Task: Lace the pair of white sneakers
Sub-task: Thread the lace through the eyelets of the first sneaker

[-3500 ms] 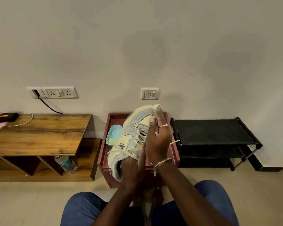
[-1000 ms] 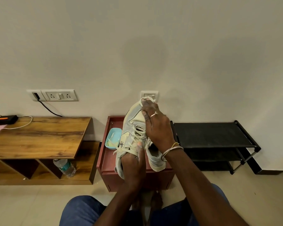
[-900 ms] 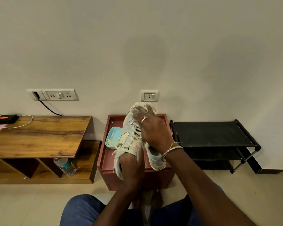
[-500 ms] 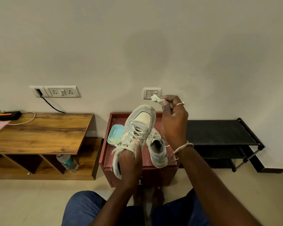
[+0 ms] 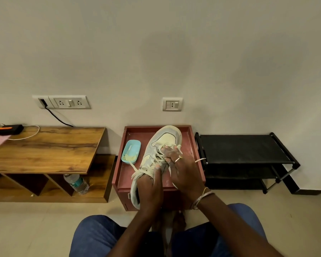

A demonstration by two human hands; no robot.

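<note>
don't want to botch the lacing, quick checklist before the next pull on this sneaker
1. sneaker steady: left hand grips its heel end. ok
2. lace held: right hand pinches it by the toe-side eyelets. ok
3. tip through an eyelet: fingers cover it. cannot tell
4. loose lace end free, sticking out right of that hand. ok
5. lacing snug: slack strands hang near the collar. not ok
</note>
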